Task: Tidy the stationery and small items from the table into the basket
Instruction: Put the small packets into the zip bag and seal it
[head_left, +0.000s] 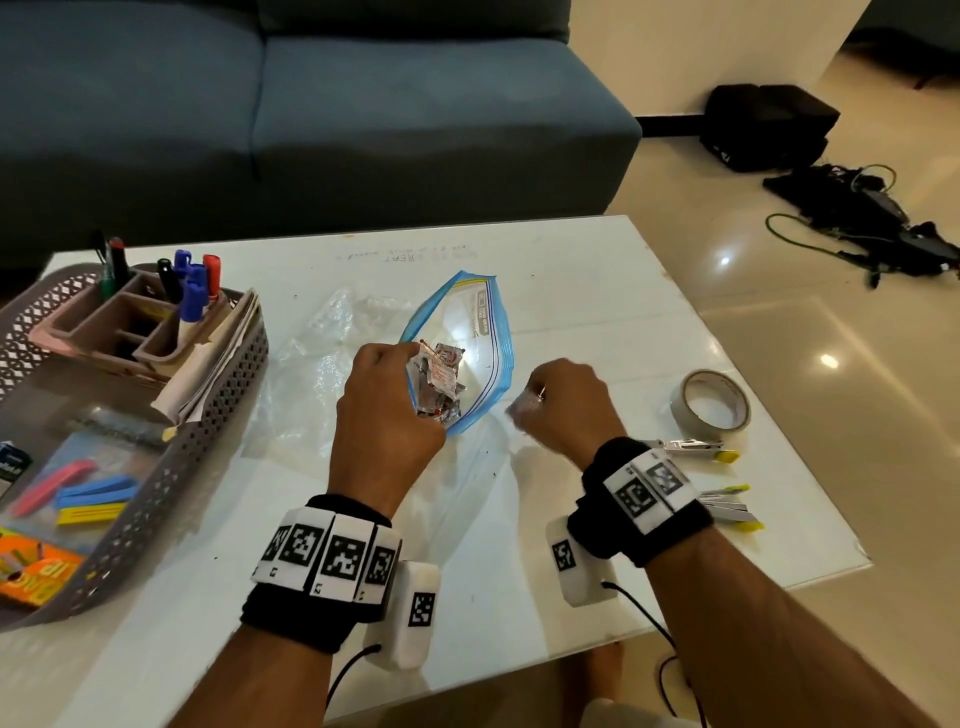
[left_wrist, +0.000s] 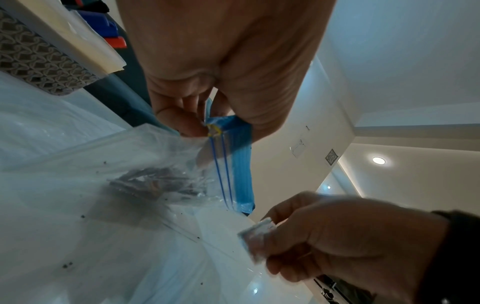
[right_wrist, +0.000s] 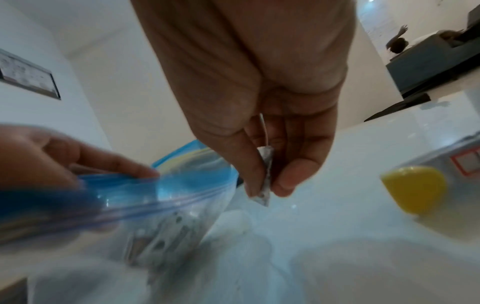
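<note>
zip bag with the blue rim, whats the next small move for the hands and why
Probably bring the right hand across and drop its small packet into the zip bag. The left hand grips the bag's rim, similar packets lie inside, and the pinched packet sits just beside the opening.

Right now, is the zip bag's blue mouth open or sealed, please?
Open: the left hand holds the zip bag by its blue rim, which gapes wide over the packets inside.

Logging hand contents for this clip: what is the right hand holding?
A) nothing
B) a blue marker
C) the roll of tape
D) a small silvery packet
D: the right hand pinches a small silvery packet between thumb and fingers, beside the zip bag that the left hand holds open.
</note>
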